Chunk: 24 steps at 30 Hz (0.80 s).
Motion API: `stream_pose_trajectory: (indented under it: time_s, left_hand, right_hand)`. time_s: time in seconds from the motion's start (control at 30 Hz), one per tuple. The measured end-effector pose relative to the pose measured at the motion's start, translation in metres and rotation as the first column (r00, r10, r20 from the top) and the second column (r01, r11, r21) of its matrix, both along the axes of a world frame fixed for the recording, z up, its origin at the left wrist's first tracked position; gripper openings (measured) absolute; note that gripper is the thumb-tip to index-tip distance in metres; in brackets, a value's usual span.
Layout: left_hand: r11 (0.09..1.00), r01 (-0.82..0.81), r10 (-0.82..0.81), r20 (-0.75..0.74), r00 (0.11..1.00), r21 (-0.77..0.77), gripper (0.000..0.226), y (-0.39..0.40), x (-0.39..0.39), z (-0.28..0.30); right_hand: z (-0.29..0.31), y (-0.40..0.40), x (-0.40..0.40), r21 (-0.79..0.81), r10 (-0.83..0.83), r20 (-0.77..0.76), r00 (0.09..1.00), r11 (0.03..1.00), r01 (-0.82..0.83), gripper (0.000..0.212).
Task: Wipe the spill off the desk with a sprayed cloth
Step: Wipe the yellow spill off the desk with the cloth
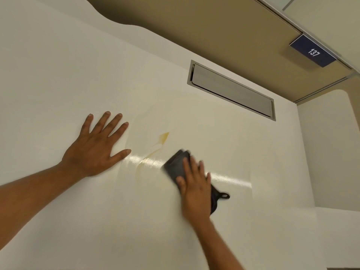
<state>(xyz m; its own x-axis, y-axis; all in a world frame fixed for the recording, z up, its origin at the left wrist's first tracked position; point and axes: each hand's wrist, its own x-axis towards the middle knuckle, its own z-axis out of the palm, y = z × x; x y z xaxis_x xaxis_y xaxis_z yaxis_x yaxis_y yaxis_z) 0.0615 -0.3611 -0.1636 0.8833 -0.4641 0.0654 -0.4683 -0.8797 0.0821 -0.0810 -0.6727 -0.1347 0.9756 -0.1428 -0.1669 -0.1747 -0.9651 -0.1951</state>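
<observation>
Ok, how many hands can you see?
2. The left hand lies flat on the white desk, fingers spread, left of the yellow spill. The right hand presses the dark cloth onto the desk, right of the spill.

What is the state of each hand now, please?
Left hand: open, fingers spread, flat on the desk.
Right hand: open, straight fingers pressing the dark cloth on the desk; slightly blurred.

Grey cable hatch [231, 90] set in the surface; blue sign [313, 51] reading 137
</observation>
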Motion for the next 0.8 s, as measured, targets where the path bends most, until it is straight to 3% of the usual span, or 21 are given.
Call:
stream_pose_trajectory:
  time_s: [0.1, 0.2, 0.33, 0.6, 0.7, 0.8]
  left_hand:
    - [1.000, -0.002, 0.002, -0.015, 1.000, -0.003, 0.089, 0.000, 0.000, 0.002]
    - [1.000, -0.003, 0.003, -0.021, 1.000, 0.000, 0.088, -0.001, -0.001, 0.005]
    - [1.000, -0.001, 0.001, -0.018, 1.000, -0.001, 0.088, -0.001, -0.002, 0.005]
    - [1.000, -0.003, 0.002, 0.042, 0.999, 0.022, 0.086, -0.001, -0.002, 0.003]
    - [1.000, -0.004, 0.003, 0.053, 0.999, 0.016, 0.085, 0.000, -0.001, 0.002]
    - [1.000, -0.004, 0.003, 0.052, 0.999, 0.012, 0.085, 0.000, -0.001, 0.001]
  right_hand:
    - [0.010, -0.050, 0.083, 0.002, -0.197, 0.004, 0.980, 0.980, 0.197, 0.059]
    - [0.013, -0.063, 0.137, 0.027, -0.268, 0.010, 0.963, 0.963, 0.268, 0.058]
    - [0.012, -0.023, 0.118, -0.014, -0.192, 0.014, 0.981, 0.981, 0.192, 0.059]
    - [-0.002, 0.074, -0.057, 0.059, 0.096, -0.011, 0.995, 0.994, -0.096, 0.060]
    - [0.000, 0.050, -0.027, 0.043, 0.137, -0.012, 0.991, 0.990, -0.136, 0.059]
    - [0.007, 0.011, 0.060, -0.003, -0.011, -0.005, 1.000, 1.000, 0.011, 0.060]
